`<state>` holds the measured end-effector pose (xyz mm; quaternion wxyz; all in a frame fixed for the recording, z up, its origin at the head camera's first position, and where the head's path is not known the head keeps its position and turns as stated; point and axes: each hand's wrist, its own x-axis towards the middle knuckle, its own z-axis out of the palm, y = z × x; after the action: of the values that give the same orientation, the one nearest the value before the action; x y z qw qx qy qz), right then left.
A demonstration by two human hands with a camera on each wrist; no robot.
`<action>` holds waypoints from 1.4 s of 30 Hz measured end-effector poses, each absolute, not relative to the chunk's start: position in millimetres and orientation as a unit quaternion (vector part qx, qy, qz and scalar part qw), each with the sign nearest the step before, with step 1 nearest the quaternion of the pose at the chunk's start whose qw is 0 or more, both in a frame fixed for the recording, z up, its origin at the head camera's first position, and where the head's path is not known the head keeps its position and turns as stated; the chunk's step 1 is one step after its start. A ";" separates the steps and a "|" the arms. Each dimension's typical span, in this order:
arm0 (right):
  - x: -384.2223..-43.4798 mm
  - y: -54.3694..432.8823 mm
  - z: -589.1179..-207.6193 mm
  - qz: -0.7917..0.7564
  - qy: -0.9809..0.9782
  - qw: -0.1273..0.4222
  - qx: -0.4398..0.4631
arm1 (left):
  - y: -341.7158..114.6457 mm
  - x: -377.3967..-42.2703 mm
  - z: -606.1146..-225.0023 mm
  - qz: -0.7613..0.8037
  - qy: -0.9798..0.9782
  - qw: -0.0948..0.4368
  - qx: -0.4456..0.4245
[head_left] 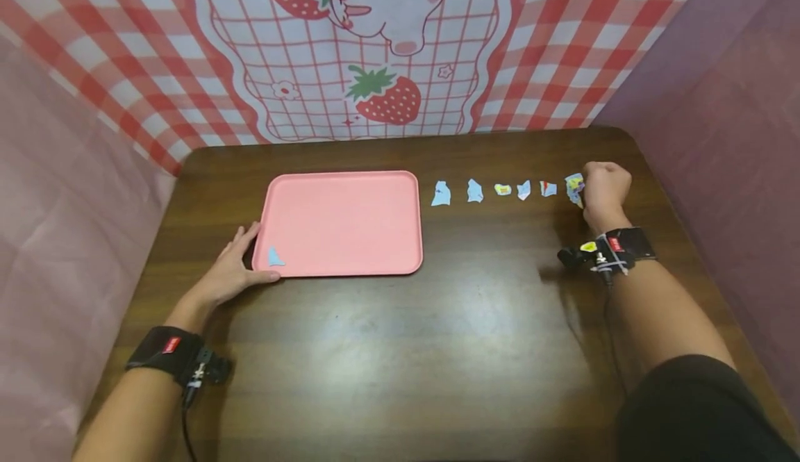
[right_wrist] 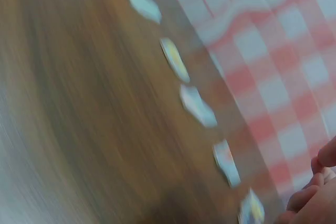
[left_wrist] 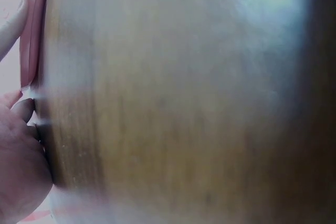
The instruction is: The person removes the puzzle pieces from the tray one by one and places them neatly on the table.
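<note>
A pink rectangular tray (head_left: 344, 222) lies on the table, with one light-blue torn-looking scrap (head_left: 274, 258) in its near left corner. Around that corner spreads my left hand (head_left: 226, 272), its thumb along the near rim and its extended fingers at the left side. On the far right, my right hand (head_left: 606, 190) has its fingers curled in, beside a blue, yellow and purple scrap (head_left: 573, 187). In the right wrist view, the curled fingers (right_wrist: 304, 200) show near the patterned scrap (right_wrist: 252, 211), with nothing visible between them. The palm's inside is hidden.
Several small scraps lie in a row right of the tray, including a blue one (head_left: 441, 193), a yellow one (head_left: 503, 190) and a red-marked one (head_left: 548, 188). A strawberry-print cloth (head_left: 375, 52) hangs along the table's far edge. Pinkish cloth (head_left: 62, 240) hangs at the left.
</note>
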<state>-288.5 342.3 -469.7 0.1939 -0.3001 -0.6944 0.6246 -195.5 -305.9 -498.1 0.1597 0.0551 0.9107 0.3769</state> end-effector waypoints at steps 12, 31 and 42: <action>-283.6 257.6 -463.2 0.609 -0.758 0.142 -0.188 | -307.4 -195.3 -499.4 0.373 0.913 0.156 0.060; -277.1 119.9 -457.4 0.628 -0.773 0.042 -0.077 | -312.2 -189.5 -501.5 0.380 0.911 0.154 0.053; -262.8 59.3 -458.5 0.610 -0.792 -0.002 -0.017 | -307.7 -196.7 -496.9 0.382 0.908 0.162 0.056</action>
<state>-262.8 59.3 -458.5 -0.0016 -0.0173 -0.7920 0.6103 -196.7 -307.7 -496.9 0.1622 0.0563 0.9080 0.3822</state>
